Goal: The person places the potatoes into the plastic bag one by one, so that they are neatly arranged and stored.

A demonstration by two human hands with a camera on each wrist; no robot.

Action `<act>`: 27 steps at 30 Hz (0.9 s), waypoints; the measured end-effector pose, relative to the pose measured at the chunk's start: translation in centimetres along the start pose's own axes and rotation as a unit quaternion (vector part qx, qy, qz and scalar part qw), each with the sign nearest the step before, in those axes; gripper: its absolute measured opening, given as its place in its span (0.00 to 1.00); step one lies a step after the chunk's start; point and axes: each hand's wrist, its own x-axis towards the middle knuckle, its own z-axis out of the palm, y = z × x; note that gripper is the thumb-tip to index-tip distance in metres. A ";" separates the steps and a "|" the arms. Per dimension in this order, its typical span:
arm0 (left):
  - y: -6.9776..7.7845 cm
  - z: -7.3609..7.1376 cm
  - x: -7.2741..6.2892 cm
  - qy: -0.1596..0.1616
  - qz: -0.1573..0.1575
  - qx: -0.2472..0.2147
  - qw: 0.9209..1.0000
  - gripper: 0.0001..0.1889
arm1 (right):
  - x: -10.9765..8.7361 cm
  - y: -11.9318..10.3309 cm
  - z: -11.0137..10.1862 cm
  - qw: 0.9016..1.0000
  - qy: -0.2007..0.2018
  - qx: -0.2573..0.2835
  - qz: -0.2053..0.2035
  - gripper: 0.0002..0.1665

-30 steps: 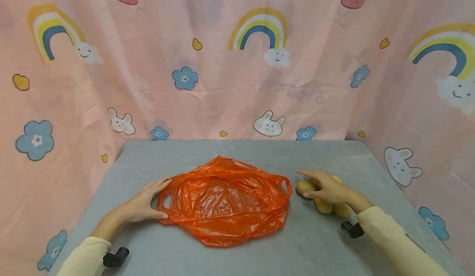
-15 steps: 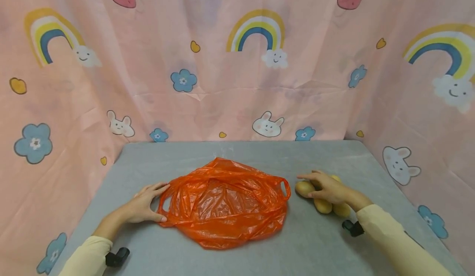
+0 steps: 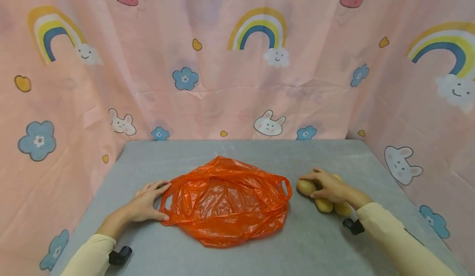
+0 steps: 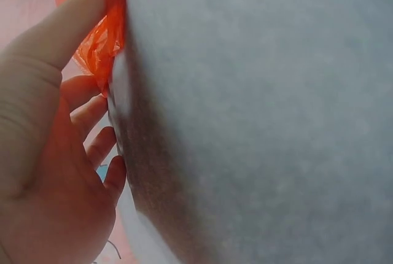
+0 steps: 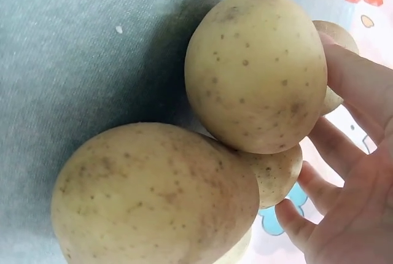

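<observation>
And my right hand [image 3: 330, 186] has just curled round a potato [image 3: 305, 188], likely secured now, while my loosely spread left hand [image 3: 146, 204] touches the bag [image 3: 226, 204] at nine o'clock.

Pale cream sleeves [image 3: 393, 237] — black wrist pieces [image 3: 120, 256]
From my end I see plain fabric ending at each wrist, with one small black piece per arm (stubby, bent) jutting inward.

Even light — soft shadows [image 5: 166, 67].
</observation>
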 end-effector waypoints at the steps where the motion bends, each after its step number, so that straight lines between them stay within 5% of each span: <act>1: 0.0 0.0 0.0 -0.001 0.000 -0.001 1.000 0.57 | 0.0 0.0 0.0 1.000 0.004 -0.004 0.002 0.31; 10: 0.5 -0.5 0.0 -0.009 -0.007 -0.010 1.000 0.58 | 0.2 0.2 -0.4 0.997 0.072 -0.007 -0.026 0.31; 27: 0.0 -0.1 0.0 -0.014 -0.009 -0.018 1.000 0.57 | 0.9 -2.7 -2.3 0.990 0.124 0.063 -0.011 0.32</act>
